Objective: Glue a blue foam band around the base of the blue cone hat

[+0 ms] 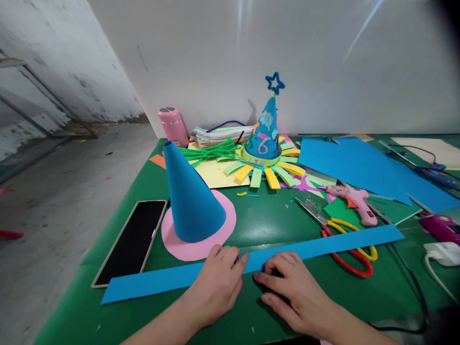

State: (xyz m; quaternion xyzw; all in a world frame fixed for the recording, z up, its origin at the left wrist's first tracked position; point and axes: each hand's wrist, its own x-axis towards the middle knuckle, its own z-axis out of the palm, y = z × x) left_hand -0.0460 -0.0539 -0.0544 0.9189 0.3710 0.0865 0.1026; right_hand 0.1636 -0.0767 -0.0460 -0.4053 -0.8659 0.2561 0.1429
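Note:
A long blue paper strip (323, 247) lies across the green table (258, 220) from lower left to right. My left hand (217, 282) rests on the middle of the strip, fingers flat and pressed down. My right hand (293, 292) lies just beside it, fingers stretched flat, its fingertips touching the strip's near edge. Behind my left hand a plain blue paper cone (187, 196) stands on a pink paper disc (219, 235). Further back stands a decorated blue party hat (265, 136) with a star on top and coloured paper strips round its base.
A black tablet (131, 242) lies at the left. Red and yellow scissors (341, 235), a pink glue gun (354, 201), a large blue sheet (362, 167), green pipe cleaners (210, 153), a pink bottle (173, 125) and stacked paper (215, 136) surround the work spot. Cables run at the right.

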